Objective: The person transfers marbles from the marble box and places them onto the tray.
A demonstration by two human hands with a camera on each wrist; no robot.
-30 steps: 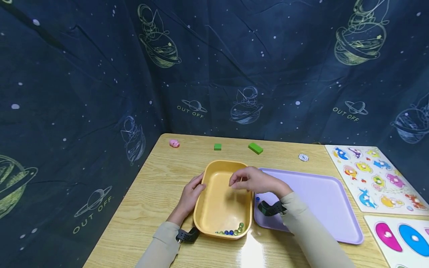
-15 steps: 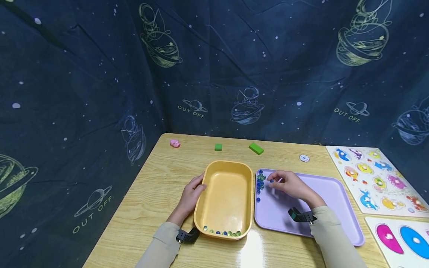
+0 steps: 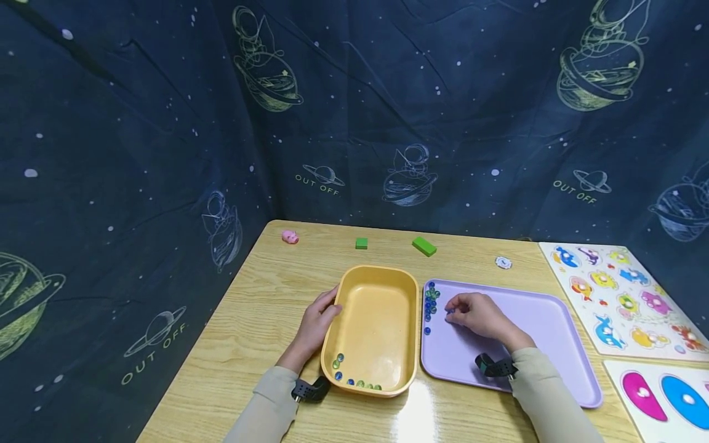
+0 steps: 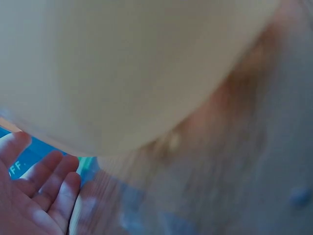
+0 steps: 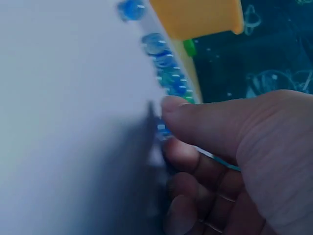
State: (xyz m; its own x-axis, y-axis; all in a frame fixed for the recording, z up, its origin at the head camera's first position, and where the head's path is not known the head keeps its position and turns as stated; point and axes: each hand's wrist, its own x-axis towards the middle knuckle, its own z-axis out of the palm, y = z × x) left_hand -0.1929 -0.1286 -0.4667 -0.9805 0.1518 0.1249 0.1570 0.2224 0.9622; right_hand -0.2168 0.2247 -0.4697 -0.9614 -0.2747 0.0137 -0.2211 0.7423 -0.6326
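Blue marble (image 5: 163, 128) in the right hand's grip (image 3: 482, 317), loose marbles (image 3: 338, 375) adrift in the yellow bin (image 3: 376, 326)

A second ago we see the right hand's grip above the yellow bin; now it is low over the lilac tray (image 3: 545, 338), thumb and forefinger pinching the blue marble. Compared with half a second ago, it has drawn slightly nearer the person, and we judge that marble secured, apart from the green and blue cluster (image 3: 428, 310) along the tray's left wall. (Whether the pinched marble touches the tray, we cannot tell.) One lone blue marble (image 3: 427, 331) sits just beyond the cluster's near end.

Inside the yellow bin, the loose marbles have shifted from the near right corner to the near left, some now lining the left wall. We take a slight tilt as the likely cause, which makes a steady hold important. That hold belongs to the left hand's grip (image 3: 316, 323), thumb over the left rim and fingers outside the wall, in the same place as a second ago.

Further back on the desk (image 3: 266, 320), the pink pig (image 3: 290, 237) and green block (image 3: 424, 246) look undisturbed, so we read the change as confined to marbles.
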